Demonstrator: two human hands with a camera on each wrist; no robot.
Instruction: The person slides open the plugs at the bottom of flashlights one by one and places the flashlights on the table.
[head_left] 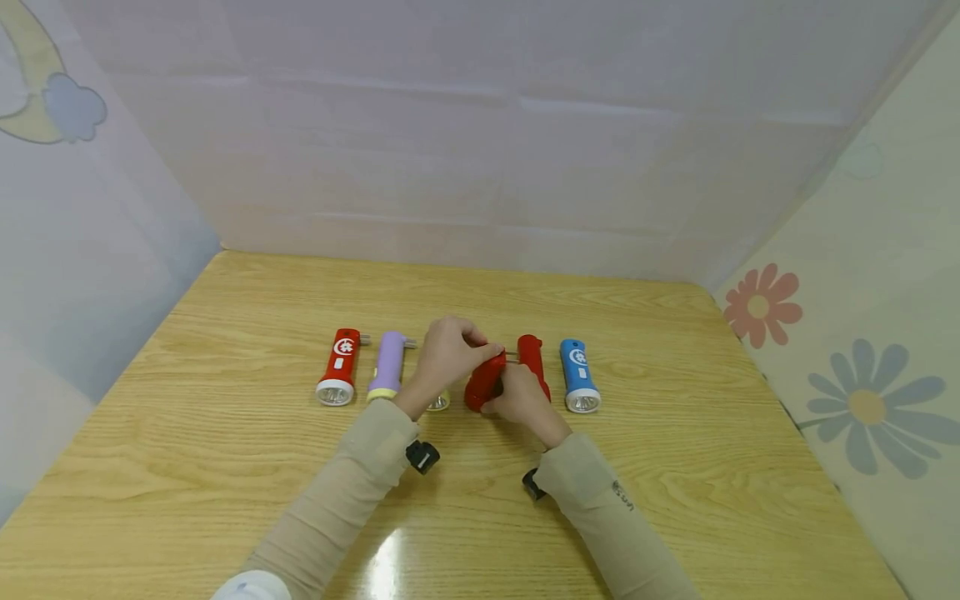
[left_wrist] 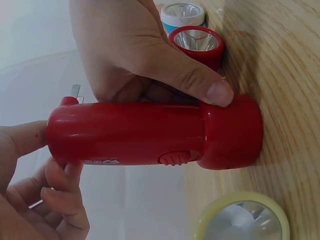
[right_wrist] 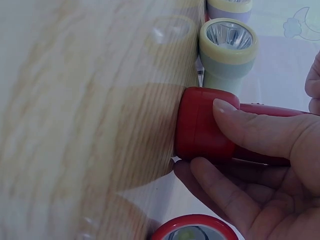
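Both hands are on a red flashlight (head_left: pixel 483 382) that stands with its wide head down on the wooden table (head_left: pixel 450 533). My left hand (head_left: pixel 450 354) pinches the tail end between thumb and fingers, beside the metal plug prongs (left_wrist: pixel 75 91). Lower down, my right hand (head_left: pixel 521 396) grips the head, its thumb along the side. A ribbed switch (left_wrist: pixel 174 158) shows on the body in the left wrist view; the lens is hidden against the table. Just right of the right hand lies a second red flashlight (head_left: pixel 530 354), partly covered by that hand.
To the left lie a red-and-white flashlight (head_left: pixel 339 367) and a purple one (head_left: pixel 388 367) with a yellow rim. A pale green flashlight (right_wrist: pixel 227 65) is mostly behind my left arm in the head view. A blue flashlight (head_left: pixel 579 375) lies at the right end.
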